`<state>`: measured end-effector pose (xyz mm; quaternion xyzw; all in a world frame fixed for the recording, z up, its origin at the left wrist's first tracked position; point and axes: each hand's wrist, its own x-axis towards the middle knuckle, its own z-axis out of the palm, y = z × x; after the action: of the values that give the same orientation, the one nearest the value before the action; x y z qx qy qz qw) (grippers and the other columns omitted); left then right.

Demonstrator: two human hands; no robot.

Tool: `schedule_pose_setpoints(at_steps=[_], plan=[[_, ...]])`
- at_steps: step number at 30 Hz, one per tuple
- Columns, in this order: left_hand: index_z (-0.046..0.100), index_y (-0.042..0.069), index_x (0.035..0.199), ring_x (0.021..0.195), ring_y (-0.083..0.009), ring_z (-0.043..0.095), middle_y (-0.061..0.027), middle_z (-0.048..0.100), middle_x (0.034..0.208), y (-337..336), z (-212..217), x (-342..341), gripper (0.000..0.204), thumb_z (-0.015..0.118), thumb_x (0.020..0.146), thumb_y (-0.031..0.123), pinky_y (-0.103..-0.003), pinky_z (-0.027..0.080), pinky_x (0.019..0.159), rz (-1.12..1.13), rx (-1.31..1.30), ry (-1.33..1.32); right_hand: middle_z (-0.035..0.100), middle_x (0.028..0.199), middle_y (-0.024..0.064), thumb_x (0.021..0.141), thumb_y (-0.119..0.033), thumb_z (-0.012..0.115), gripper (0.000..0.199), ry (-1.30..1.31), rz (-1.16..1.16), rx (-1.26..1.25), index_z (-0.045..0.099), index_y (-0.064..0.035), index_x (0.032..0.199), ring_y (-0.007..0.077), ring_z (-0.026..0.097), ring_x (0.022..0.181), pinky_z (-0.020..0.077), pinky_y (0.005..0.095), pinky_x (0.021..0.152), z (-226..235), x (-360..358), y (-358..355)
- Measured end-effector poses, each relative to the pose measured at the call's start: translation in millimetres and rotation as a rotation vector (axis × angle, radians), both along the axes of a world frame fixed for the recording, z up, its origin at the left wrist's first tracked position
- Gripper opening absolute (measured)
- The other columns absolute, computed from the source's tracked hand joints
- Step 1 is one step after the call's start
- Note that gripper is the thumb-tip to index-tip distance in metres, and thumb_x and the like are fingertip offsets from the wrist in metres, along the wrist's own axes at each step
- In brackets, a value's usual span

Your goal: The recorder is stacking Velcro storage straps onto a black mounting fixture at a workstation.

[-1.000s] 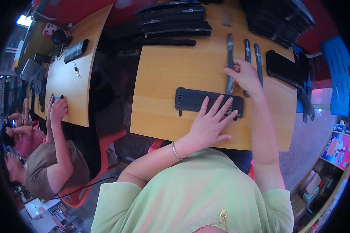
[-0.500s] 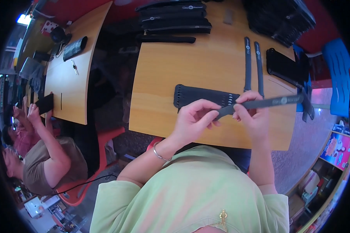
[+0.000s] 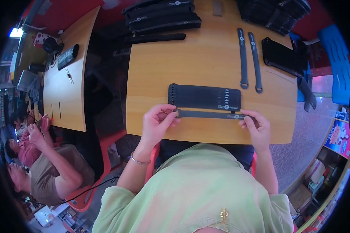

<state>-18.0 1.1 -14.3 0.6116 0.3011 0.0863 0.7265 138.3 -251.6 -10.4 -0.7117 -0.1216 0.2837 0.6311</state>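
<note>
A dark grey strap [image 3: 208,114] with printed lettering is stretched level between my two hands, just in front of a neat overlapping stack of similar straps [image 3: 198,97]. My left hand [image 3: 158,123] pinches its slotted left end. At the other end, my right hand [image 3: 256,127] grips the tip between thumb and fingers. Two more straps lie lengthwise beyond my right hand: a left one [image 3: 242,58] and a right one [image 3: 255,62], their slotted ends toward me.
Black strap bundles [image 3: 163,19] are piled at the table's far left, with another large pile [image 3: 274,15] at the far right. A black bundle [image 3: 282,56] lies at the right edge beside a blue chair [image 3: 336,58]. Leftward, a co-worker [image 3: 62,171] sits at another wooden table [image 3: 72,105].
My hands have moved apart, and the strap, formerly slanted up to the right, now lies straight between them. Both slotted ends of the two loose straps have come into view.
</note>
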Motion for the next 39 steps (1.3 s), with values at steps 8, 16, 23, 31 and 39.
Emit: schedule_pose_setpoints(at_steps=[8,16,23,31,39], plan=[[0.063,-0.002,0.093,0.058,-0.0032,0.054,0.0006,0.060,0.069,15,-18,3,0.009,0.062,0.085,0.000,-0.016,0.042,0.052,0.090,0.231,0.069,0.055,0.081,-0.0004,0.085,0.002,0.061,0.016,-0.091,-0.023,-0.081,0.061,-0.0009,0.101,0.0044,0.054,0.069,0.0479,0.0188,0.061,-12,2,9],[0.062,-0.002,0.089,0.053,-0.0005,0.048,0.0029,0.057,0.065,14,-22,7,0.006,0.063,0.084,-0.001,-0.015,0.036,0.047,0.131,0.278,0.078,0.055,0.079,-0.0015,0.083,0.003,0.063,0.015,-0.091,-0.056,-0.079,0.054,-0.0016,0.093,0.0031,0.052,0.066,0.0449,0.0172,0.057,-16,4,14],[0.062,-0.002,0.088,0.052,-0.0006,0.048,0.0028,0.056,0.065,13,-27,6,0.005,0.063,0.083,-0.002,-0.015,0.036,0.046,0.142,0.292,0.076,0.055,0.077,-0.0020,0.083,0.001,0.064,0.014,-0.135,-0.048,-0.134,0.054,-0.0019,0.092,0.0022,0.052,0.064,0.0429,0.0162,0.055,-18,5,15],[0.061,-0.002,0.086,0.052,-0.0002,0.048,0.0038,0.055,0.062,11,-27,9,0.004,0.063,0.083,-0.002,-0.015,0.034,0.045,0.159,0.319,0.080,0.055,0.076,-0.0022,0.082,0.001,0.066,0.016,-0.133,-0.073,-0.127,0.054,-0.0023,0.091,0.0019,0.051,0.063,0.0414,0.0155,0.054,-20,5,16],[0.060,-0.001,0.086,0.053,0.0005,0.047,0.0044,0.054,0.062,8,-27,10,0.003,0.062,0.084,-0.003,-0.015,0.034,0.046,0.157,0.320,0.096,0.055,0.076,-0.0021,0.081,0.001,0.067,0.018,-0.142,-0.131,-0.133,0.054,-0.0025,0.093,0.0024,0.051,0.063,0.0407,0.0157,0.054,-20,3,18]])
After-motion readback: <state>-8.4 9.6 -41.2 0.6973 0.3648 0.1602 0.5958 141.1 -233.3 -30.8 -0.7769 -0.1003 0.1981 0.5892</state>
